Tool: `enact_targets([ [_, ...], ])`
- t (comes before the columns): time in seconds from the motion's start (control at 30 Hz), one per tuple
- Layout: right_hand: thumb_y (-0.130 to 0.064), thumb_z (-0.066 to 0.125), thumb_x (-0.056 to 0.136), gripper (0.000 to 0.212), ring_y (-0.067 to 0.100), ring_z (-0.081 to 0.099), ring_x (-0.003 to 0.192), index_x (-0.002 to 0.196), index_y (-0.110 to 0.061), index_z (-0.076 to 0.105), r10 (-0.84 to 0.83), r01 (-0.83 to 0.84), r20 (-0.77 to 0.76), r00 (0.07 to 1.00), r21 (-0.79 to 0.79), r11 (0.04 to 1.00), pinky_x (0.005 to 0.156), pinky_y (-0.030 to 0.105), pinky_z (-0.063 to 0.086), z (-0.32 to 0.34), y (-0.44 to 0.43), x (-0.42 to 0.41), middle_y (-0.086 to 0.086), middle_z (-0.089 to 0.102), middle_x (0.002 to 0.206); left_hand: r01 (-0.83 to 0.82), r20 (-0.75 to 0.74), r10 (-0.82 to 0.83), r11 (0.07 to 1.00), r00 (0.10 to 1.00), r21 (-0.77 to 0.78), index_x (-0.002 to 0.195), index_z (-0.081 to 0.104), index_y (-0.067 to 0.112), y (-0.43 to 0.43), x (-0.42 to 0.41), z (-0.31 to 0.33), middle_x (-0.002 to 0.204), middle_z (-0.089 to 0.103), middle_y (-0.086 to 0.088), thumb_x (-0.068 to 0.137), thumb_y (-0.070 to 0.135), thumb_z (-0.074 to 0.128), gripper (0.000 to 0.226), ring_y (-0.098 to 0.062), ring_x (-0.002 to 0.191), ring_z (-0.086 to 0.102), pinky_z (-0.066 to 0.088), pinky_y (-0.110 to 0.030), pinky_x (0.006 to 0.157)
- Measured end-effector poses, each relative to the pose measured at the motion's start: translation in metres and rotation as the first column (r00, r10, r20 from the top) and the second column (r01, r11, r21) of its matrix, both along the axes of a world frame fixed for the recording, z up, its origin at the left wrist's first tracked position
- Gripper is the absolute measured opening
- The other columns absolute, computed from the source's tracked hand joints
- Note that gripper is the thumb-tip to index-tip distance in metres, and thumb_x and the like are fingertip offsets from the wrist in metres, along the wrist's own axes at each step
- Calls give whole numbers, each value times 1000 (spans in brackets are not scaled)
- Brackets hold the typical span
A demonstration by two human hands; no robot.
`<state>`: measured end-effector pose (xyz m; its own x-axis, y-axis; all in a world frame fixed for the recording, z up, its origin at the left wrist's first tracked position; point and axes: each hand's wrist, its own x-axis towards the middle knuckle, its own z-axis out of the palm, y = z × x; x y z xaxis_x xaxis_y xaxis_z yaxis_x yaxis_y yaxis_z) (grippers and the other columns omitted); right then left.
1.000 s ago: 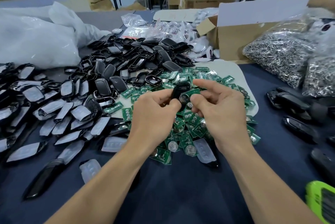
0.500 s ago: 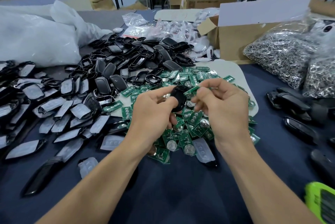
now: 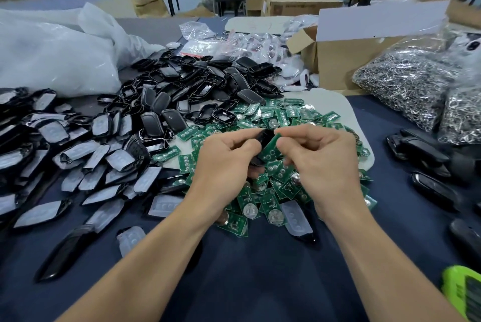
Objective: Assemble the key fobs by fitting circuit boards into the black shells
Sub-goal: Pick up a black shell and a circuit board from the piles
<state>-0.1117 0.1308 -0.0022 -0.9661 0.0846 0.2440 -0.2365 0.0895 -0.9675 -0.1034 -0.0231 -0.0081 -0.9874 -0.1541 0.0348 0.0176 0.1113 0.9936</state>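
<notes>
From the head camera I see my left hand (image 3: pixel 226 162) curled around a black shell (image 3: pixel 263 142), thumb and forefinger pinching it just above the middle of the table (image 3: pixel 260 282), which is covered in dark blue cloth. My right hand (image 3: pixel 325 162) is closed in a pinch on a green circuit board (image 3: pixel 272 147), held tilted with one edge against the shell; I cannot tell whether the board has started to seat inside. Both hands hover directly over a loose heap of green circuit boards (image 3: pixel 268 191), many showing round silver coin cells, spread partly on a pale mat (image 3: pixel 346 113). Behind and to the left of that heap lies a pile of empty black shells (image 3: pixel 197 89), some open side up, some face down. Further left is a spread of shells with translucent button pads (image 3: pixel 78 155), reaching to the table's left edge. A large white plastic bag (image 3: pixel 52 56) sits behind them. On the right, an open cardboard box (image 3: pixel 346 58) stands beside clear bags of metal rings (image 3: pixel 406 84), and several dark finished fobs (image 3: pixel 421 149) lie near the right edge. A bright green object (image 3: pixel 463 293) shows at the lower right corner, too cropped to identify.
</notes>
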Motion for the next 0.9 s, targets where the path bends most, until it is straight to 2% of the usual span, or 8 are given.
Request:
enact_targets([
  [0.13,-9,85,81,18,9,63,49,84,-26,80,-27,28,-13,1000,34,999,53,22,51,2,1,2,-3,74,63,108,-15,-108,993,994,41,100,82,32,6,5,2,90,81,2,83,20,74,22,-14,78,78,64,-30,66],
  [0.27,-18,89,75,18,2,68,58,73,-31,77,-116,129,-100,988,131,983,55,12,49,3,-2,5,-16,73,66,92,-60,-89,994,994,56,94,76,36,9,7,0,87,82,3,89,2,76,34,-11,76,78,63,-26,66],
  [0.37,-19,88,73,20,2,60,59,73,-35,78,-160,181,-134,978,159,971,55,13,47,3,-4,4,-16,71,69,70,-68,-64,994,996,89,98,79,28,15,7,-3,91,82,0,91,-5,72,34,-16,84,79,63,-29,74],
  [0.53,-14,88,76,19,5,64,57,75,-32,80,-121,124,-59,991,55,991,58,19,53,3,-1,0,-9,74,66,55,4,-57,978,998,200,126,71,5,15,7,-3,103,81,-9,93,-1,72,33,-26,96,78,65,-46,84],
  [0.6,-17,90,72,17,3,62,54,75,-30,80,-143,145,-60,988,38,989,53,17,50,1,-3,1,-9,72,64,47,-2,-47,978,999,204,126,71,4,17,7,-4,101,81,-8,92,3,75,34,-23,95,78,65,-43,82],
  [0.73,-21,92,70,19,5,66,58,79,-30,79,-186,187,11,982,-43,981,57,20,54,-3,-6,1,-8,72,67,28,-50,-17,970,999,240,110,78,12,21,10,-3,92,82,-5,91,1,75,22,-16,83,79,60,-24,68],
  [0.8,-18,90,75,15,11,66,57,80,-25,79,-122,129,90,988,-81,988,58,28,56,-3,-8,-1,-4,74,69,24,-61,-8,964,998,265,103,79,14,21,11,-2,91,82,-7,91,-2,74,21,-20,80,79,61,-27,69],
  [0.9,-10,88,79,14,10,59,49,80,-19,77,-36,57,141,989,-153,987,52,23,49,-2,-8,-2,-2,71,65,13,-65,4,967,998,254,109,78,7,19,11,-1,94,81,-11,89,-3,74,23,-31,86,79,64,-42,81],
])
